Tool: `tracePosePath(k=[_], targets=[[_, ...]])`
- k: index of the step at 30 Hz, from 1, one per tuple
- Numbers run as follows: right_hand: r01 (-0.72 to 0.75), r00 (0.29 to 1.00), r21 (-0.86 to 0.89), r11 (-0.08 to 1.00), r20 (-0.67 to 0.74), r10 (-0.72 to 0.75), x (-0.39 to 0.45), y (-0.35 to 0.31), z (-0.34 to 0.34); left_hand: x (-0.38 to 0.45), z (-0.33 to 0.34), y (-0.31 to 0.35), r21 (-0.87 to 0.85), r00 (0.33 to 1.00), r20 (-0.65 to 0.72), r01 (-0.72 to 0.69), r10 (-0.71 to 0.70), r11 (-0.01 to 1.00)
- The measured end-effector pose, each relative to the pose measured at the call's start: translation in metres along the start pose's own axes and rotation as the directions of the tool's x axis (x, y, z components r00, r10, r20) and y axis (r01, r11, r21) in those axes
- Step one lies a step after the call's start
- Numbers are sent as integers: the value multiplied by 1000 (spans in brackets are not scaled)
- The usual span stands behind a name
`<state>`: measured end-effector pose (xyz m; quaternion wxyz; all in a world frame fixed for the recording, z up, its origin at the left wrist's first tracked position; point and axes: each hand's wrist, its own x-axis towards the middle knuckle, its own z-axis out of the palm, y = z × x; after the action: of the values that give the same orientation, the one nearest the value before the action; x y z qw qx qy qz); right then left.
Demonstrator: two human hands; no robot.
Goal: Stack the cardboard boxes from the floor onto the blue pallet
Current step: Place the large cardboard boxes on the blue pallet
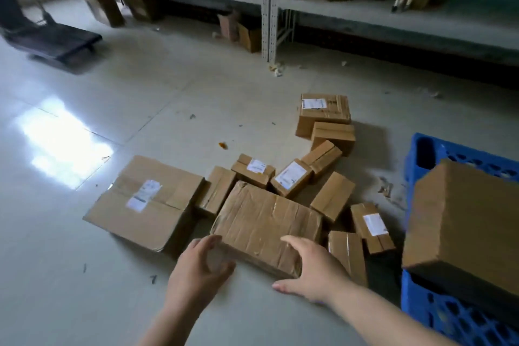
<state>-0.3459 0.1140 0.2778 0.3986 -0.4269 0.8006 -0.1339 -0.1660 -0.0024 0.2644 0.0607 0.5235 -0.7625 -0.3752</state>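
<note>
Both hands reach at the near edge of a wide flat box (266, 227) on the floor (84, 275). Left hand (200, 270) fingers curl loosely, right hand (311, 267) fingers spread wide; neither grips yet. One box (463, 222) sits on the blue pallet (449, 317).

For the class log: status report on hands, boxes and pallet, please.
Left hand and right hand open, reaching the wrinkled flat box. One large box on the blue pallet. Small boxes crowd its right side.

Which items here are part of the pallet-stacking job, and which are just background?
Job:
- wrinkled flat cardboard box, both hands reaching
- left hand, right hand
- large labelled cardboard box
- blue plastic pallet carrying one brown box

Background:
- grey metal shelving
- dark platform trolley
</note>
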Motion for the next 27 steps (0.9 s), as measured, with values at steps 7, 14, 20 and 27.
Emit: tracePosePath(k=[7,14,20,27], targets=[[-89,994,21,996,66,88,113,-89,83,83,-74,-140,21,982,72,173,-174,985],[-151,984,155,976,120,134,241,-107,179,176,-61,-251,-2,957,4,291,-291,957],[-222,975,385,896,89,203,357,-111,293,304,-55,-358,103,950,-210,257,-232,961],[-189,965,606,773,-32,261,438,-111,372,420,-86,-496,167,889,-303,404,-344,899]])
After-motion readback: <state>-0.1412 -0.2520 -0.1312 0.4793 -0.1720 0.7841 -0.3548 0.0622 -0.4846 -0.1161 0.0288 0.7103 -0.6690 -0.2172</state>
